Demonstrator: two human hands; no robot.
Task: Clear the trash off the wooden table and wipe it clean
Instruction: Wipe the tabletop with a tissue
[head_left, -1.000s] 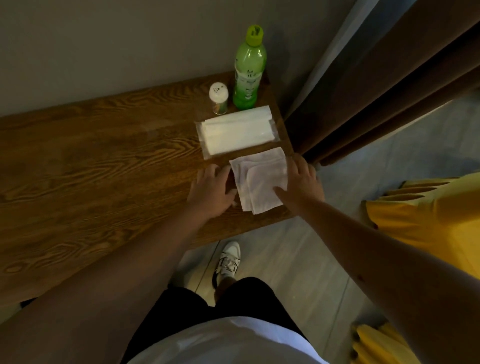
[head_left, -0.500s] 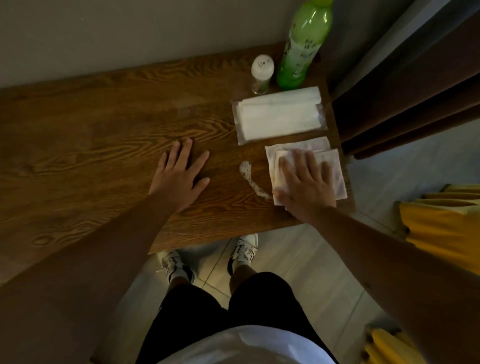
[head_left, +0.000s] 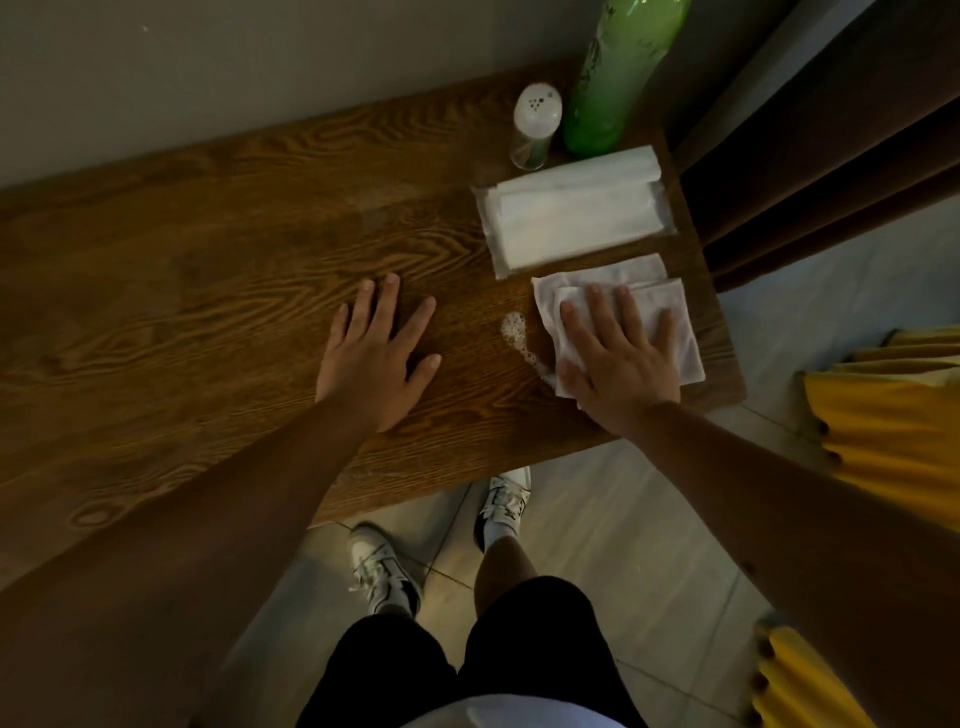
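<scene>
My right hand (head_left: 621, 364) lies flat with straight fingers on a folded white tissue (head_left: 678, 338) near the right end of the wooden table (head_left: 182, 312). A small patch of white foam (head_left: 514, 332) sits on the wood just left of the tissue, touching its lower left corner. My left hand (head_left: 376, 353) rests flat on the bare wood further left, fingers spread, holding nothing.
A sealed pack of white tissues (head_left: 571, 213) lies behind the tissue. A white-capped shaker (head_left: 535, 124) and a green bottle (head_left: 618, 73) stand at the back right corner by the wall. Brown curtains (head_left: 831, 130) hang right of the table; yellow cloth (head_left: 893, 415) lies on the floor.
My left hand slid left off the tissue's side onto bare wood, uncovering the foam. My right hand moved from the tissue's right edge to lie flat on top of it.
</scene>
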